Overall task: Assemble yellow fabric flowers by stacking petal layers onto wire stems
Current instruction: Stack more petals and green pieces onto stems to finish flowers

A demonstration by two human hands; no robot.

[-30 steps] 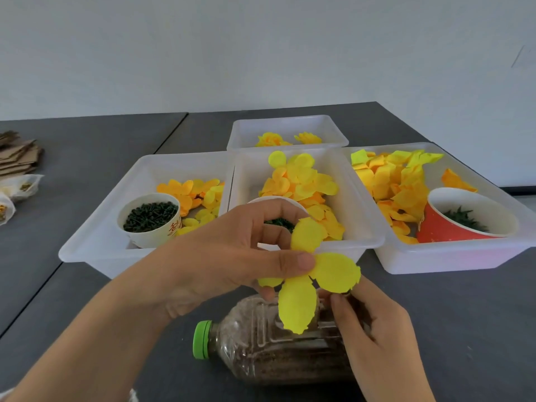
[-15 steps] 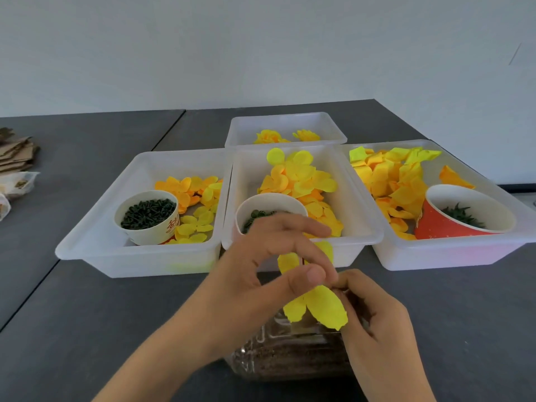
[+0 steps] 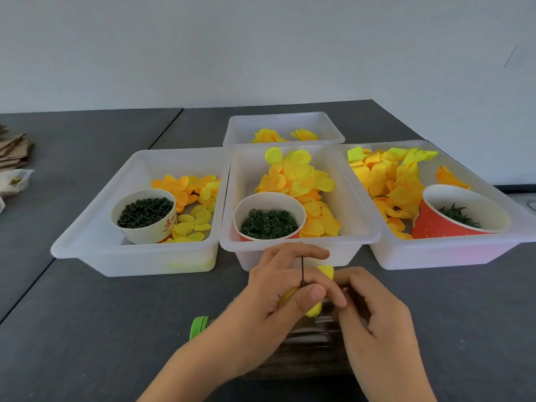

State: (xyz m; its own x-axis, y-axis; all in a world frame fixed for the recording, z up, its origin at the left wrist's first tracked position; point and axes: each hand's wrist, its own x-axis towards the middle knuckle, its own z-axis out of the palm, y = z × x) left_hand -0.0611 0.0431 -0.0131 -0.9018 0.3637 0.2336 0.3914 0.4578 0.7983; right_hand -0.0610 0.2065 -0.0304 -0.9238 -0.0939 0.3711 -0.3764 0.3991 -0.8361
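My left hand [image 3: 285,288] grips a folded yellow petal layer [image 3: 314,310], thumb pressed over it, in front of the middle tray. A thin dark wire stem [image 3: 302,271] stands up from between its fingers. My right hand [image 3: 374,311] is close beside it, its fingertips meeting the left fingers at the flower; what they pinch is hidden. A bit of yellow petal [image 3: 326,270] shows above the left fingers. Loose yellow and orange petals fill the middle tray [image 3: 362,216], the left tray [image 3: 95,224] and the right tray [image 3: 435,256].
A plastic bottle with a green cap [image 3: 198,326] lies under my hands. Cups of small dark green parts stand in the left tray [image 3: 145,213], middle tray [image 3: 269,221] and right tray [image 3: 461,213]. A back tray [image 3: 284,123] holds finished flowers. Cardboard pieces [image 3: 14,152] lie far left.
The spread yellow petal layer has been folded down into my left hand, and the wire stem now sticks up above it. Both hands have moved lower and closer together.
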